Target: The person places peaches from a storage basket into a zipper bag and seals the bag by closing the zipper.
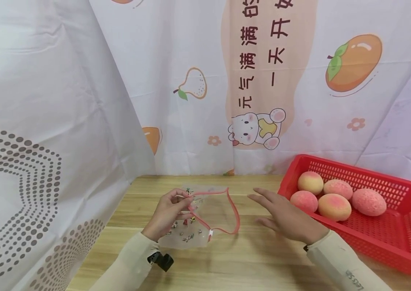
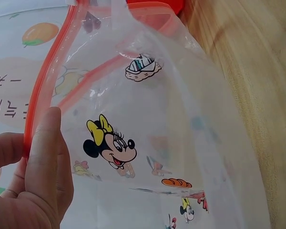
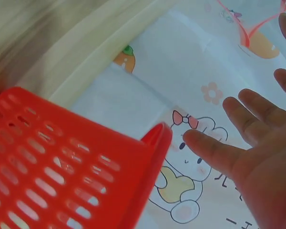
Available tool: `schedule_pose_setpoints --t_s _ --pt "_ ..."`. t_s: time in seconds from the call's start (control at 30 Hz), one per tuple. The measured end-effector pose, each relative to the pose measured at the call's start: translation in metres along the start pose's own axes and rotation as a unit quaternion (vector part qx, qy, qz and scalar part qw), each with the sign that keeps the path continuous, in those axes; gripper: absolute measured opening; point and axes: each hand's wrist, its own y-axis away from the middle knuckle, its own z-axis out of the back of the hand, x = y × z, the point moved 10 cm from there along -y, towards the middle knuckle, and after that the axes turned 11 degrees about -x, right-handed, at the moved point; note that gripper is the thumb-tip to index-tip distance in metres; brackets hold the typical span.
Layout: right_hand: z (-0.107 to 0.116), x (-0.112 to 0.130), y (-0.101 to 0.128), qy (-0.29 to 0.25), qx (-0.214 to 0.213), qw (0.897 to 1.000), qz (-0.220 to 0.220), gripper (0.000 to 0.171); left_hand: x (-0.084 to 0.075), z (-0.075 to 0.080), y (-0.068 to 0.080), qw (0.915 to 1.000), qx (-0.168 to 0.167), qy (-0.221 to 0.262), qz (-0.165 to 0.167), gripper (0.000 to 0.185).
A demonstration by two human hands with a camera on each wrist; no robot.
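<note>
A clear zip bag [image 1: 185,238] printed with cartoon figures hangs from my left hand [image 1: 168,212]. Thumb and fingers pinch its red zip edge, and the mouth of the bag gapes toward the right. Close up in the left wrist view, the bag [image 2: 148,119] shows a cartoon mouse's head, and the pinching thumb [image 2: 43,157] lies on the red strip. My right hand [image 1: 289,216] hovers between the bag and the red basket [image 1: 405,242], holding nothing. Its fingers are spread and fairly straight, as the right hand [image 3: 262,157] also shows in the right wrist view.
Several peaches [image 1: 334,207] lie in the left part of the red basket, at the right of the wooden table [image 1: 249,266]. Behind the table hangs a printed white cloth [image 1: 191,133]; another cloth [image 1: 81,101] hangs at the left.
</note>
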Motion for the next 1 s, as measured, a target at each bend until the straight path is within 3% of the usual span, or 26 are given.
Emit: schedule_pose_setpoints --t_s 0.5,0.87,1.0 --pt "0.039 -0.026 -0.012 0.002 -0.028 0.999 -0.045 0.072 0.001 0.005 -0.001 0.9999 -0.008 0.008 -0.002 0.018" --pt "0.054 -0.057 -0.005 -0.031 0.007 0.992 -0.125 0.075 0.003 0.003 -0.002 1.0000 -0.005 0.004 -0.005 0.017" --pt "0.056 -0.070 -0.002 -0.044 0.026 0.985 -0.167 0.079 0.002 0.004 -0.003 0.9999 -0.009 0.003 -0.008 0.014"
